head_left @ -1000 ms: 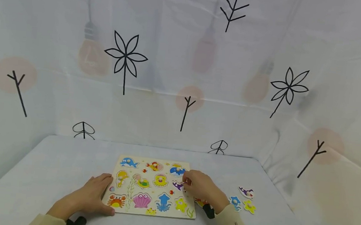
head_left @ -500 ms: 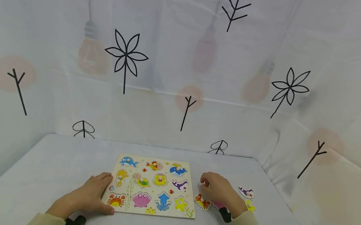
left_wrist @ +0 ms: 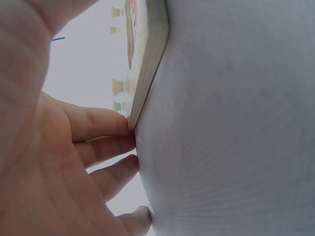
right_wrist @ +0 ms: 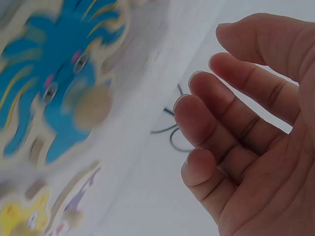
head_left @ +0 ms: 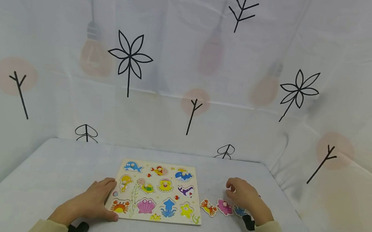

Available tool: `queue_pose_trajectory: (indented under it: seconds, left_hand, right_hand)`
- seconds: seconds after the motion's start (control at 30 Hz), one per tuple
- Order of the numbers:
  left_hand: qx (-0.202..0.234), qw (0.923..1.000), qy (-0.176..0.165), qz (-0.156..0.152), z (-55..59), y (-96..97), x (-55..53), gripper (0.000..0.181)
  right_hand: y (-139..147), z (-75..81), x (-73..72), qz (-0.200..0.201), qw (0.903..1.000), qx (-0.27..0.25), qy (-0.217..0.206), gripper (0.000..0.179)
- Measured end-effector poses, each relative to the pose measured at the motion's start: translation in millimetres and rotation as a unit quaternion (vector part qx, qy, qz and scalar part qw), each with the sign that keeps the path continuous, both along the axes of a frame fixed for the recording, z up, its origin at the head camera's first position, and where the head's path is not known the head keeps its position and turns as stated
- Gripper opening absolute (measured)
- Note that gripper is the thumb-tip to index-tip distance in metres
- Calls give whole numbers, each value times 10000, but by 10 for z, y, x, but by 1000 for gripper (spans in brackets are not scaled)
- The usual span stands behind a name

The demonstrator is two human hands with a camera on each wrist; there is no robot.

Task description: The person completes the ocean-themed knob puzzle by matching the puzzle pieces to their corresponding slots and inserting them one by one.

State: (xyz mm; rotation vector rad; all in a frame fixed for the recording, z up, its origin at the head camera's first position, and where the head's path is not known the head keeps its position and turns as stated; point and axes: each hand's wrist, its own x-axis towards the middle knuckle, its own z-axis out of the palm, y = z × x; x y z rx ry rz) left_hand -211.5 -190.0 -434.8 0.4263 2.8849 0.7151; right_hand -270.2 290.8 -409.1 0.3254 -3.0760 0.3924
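Observation:
A wooden peg puzzle board (head_left: 173,197) with sea animals lies on the table. My left hand (head_left: 97,199) rests at its left edge; in the left wrist view, fingertips (left_wrist: 115,124) meet the board's side (left_wrist: 150,59). To the right of the board is my right hand (head_left: 243,196), fingers loosely bent and holding nothing, above loose knobbed pieces. A crab piece (head_left: 209,208), a pink shell piece (head_left: 225,207) and a blue squid piece (head_left: 240,211) lie in a row. Mostly hidden by that hand in the head view, a yellow starfish piece (right_wrist: 15,214) and a purple piece (right_wrist: 78,194) show in the right wrist view.
Whale, fish, seahorse, turtle and octopus pieces with knobs sit in the board's upper rows. Printed crab, shell, squid and starfish pictures line its bottom row. A white cloth covers the table (head_left: 77,158); a patterned curtain (head_left: 158,121) hangs behind and at the sides.
My right hand has moved right, from over the board's purple picture to above the loose pieces, uncovering the crab and shell and covering the starfish and purple piece. My left hand stays put.

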Motion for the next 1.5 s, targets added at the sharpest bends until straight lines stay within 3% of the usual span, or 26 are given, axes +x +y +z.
queue_pose_trajectory:
  seconds: [0.33,0.83,1.13,1.5]
  left_hand:
    - [2,10000,-6,35,0,-8,16,113]
    - [-8,10000,7,25,-17,-11,2,113]
    - [11,10000,33,-13,-14,-9,15,112]
    - [-12,10000,35,-4,-3,-1,17,112]
  right_hand:
    - [347,-24,-24,-125,9996,186,172,13]
    - [690,-75,-89,-572,9980,269,-53,18]
    - [775,-121,-109,-871,9950,52,-494,21]
    - [781,-155,-93,-822,9943,-74,-673,11]
